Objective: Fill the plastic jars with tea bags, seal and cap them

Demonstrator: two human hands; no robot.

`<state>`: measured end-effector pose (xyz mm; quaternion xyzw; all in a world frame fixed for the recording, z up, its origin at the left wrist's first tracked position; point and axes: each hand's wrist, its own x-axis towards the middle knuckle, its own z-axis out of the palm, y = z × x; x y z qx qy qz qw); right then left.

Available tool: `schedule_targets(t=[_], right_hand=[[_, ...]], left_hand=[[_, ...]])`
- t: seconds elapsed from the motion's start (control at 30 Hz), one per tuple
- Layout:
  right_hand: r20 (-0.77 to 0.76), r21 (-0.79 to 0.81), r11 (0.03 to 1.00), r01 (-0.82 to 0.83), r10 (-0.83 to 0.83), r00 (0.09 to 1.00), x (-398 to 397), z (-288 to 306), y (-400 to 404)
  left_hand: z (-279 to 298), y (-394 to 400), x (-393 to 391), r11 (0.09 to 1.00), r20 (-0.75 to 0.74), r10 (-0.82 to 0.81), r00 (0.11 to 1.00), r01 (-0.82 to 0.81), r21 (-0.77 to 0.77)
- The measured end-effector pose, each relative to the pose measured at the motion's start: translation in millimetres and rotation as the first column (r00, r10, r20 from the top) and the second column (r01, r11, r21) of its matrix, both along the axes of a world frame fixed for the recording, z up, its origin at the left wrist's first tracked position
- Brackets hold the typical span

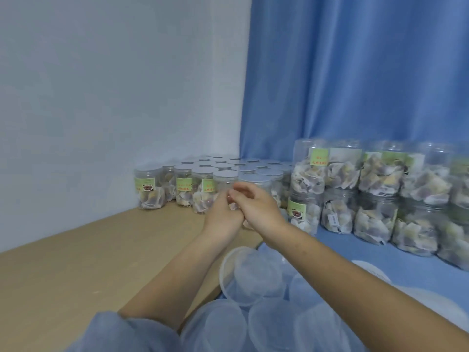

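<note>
My left hand [223,214] and right hand [256,207] met at the fingertips in front of the capped jars [203,179], fingers curled together; whether they pinched anything, I could not tell, for the spot was blurred. A jar [229,185] stood upright just behind my fingers, its long axis vertical and its lid on top. The capped jars stood in rows in the corner, each holding tea bags beneath a green label. To the right, stacked jars [375,191] lay on their sides in two tiers, packed with tea bags. Near my forearms lay a heap of loose translucent lids [256,278]. The upright jars rested on a tan wooden surface [76,262], the stacked ones on a blue cloth [355,250]. A pale wall [114,85] met a blue curtain [355,72] behind.
</note>
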<state>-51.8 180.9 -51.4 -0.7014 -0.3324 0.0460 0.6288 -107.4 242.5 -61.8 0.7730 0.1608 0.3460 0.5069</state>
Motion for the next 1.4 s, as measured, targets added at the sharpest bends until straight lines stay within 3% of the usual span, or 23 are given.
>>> schedule_targets(t=[0.27, 0.43, 0.57, 0.77, 1.0, 1.1, 1.27, 1.4], right_hand=[[-0.029, 0.128, 0.960, 0.249, -0.247, 0.969, 84, 23, -117], [-0.024, 0.142, 0.934, 0.327, -0.328, 0.945, 140, 17, -159], [-0.074, 0.128, 0.924, 0.359, -0.353, 0.933, 176, 3, -166], [-0.164, 0.029, 0.935, 0.354, -0.345, 0.924, 198, -26, -178], [-0.083, -0.072, 0.945, 0.320, -0.325, 0.942, 182, -11, -196], [-0.080, -0.029, 0.944, 0.329, -0.330, 0.941, 163, 8, -197], [0.055, -0.041, 0.936, 0.348, -0.346, 0.937, 115, 31, -214], [0.081, 0.002, 0.945, 0.327, -0.326, 0.942, 76, 35, -252]], left_hand=[[42, -85, 116, 0.990, -0.037, -0.138, 0.990, 0.138, -0.003], [47, -90, 191, 0.979, -0.123, -0.204, 0.971, 0.198, -0.054], [38, -79, 233, 0.998, -0.206, -0.056, 0.977, 0.047, -0.048], [26, -62, 274, 0.996, -0.150, 0.075, 0.986, -0.082, -0.043], [31, -72, 240, 0.978, -0.023, 0.178, 0.984, -0.174, 0.117], [39, -94, 206, 0.991, 0.061, 0.097, 0.993, -0.102, 0.086], [45, -148, 144, 0.997, 0.105, -0.065, 0.992, 0.060, 0.052], [34, -197, 103, 0.958, 0.154, -0.233, 0.960, 0.253, -0.133]])
